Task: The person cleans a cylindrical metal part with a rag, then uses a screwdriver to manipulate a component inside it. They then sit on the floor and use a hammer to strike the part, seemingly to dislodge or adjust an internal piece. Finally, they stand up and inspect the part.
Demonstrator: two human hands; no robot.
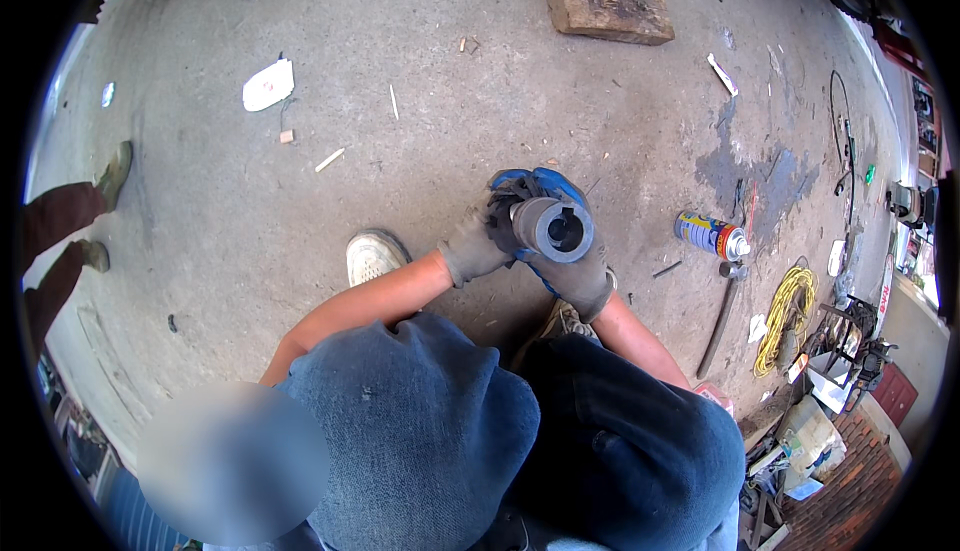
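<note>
You hold a thick grey metal cylinder with a round, notched bore [541, 235] before your knees, above the floor, its open end turned up toward you. Your left hand in a grey glove with a dark, worn front [482, 244] is closed on its left side, a little blurred; your right hand in a grey and blue glove [583, 278] is wrapped around its right side. How firm the grip is, I cannot tell. Below your left forearm is your knee in blue denim [400, 421], and beyond that forearm your pale shoe [376, 258] stands on the grey concrete floor [440, 81]. To the right lies a blue and yellow spray can [708, 234], and just beside it a long-handled hammer [719, 321]; farther right is a coil of yellow cord [785, 319]. Well ahead lies a brown wooden block [610, 9]. At far left, another person's legs in brown trousers [62, 219] are visible.
</note>
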